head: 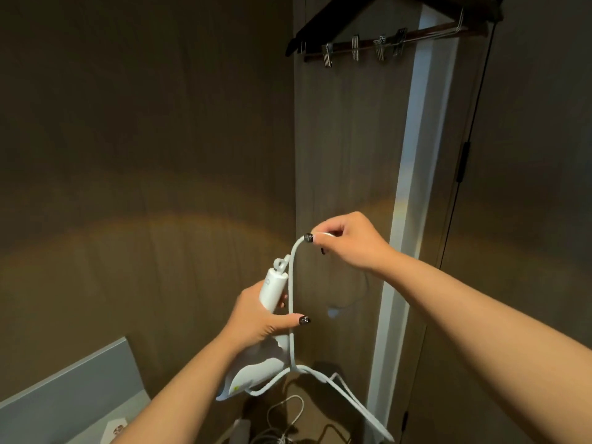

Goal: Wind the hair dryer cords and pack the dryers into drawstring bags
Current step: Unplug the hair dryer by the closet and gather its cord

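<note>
My left hand (260,318) grips the handle of a white hair dryer (253,373), held upside down so its body hangs below the hand and the handle's end with a hanging loop points up. The white cord (292,299) runs up along the handle to my right hand (346,241), which pinches it between thumb and fingers above the dryer. Below my left hand the cord bends into loops and trails down to the lower right. No drawstring bag is visible.
Dark hangers with metal clips (368,46) hang at the top right of a brown closet. A pale door edge (413,187) stands right of my hands. More white cable (282,418) lies on the floor below. A grey shelf (70,389) sits at the lower left.
</note>
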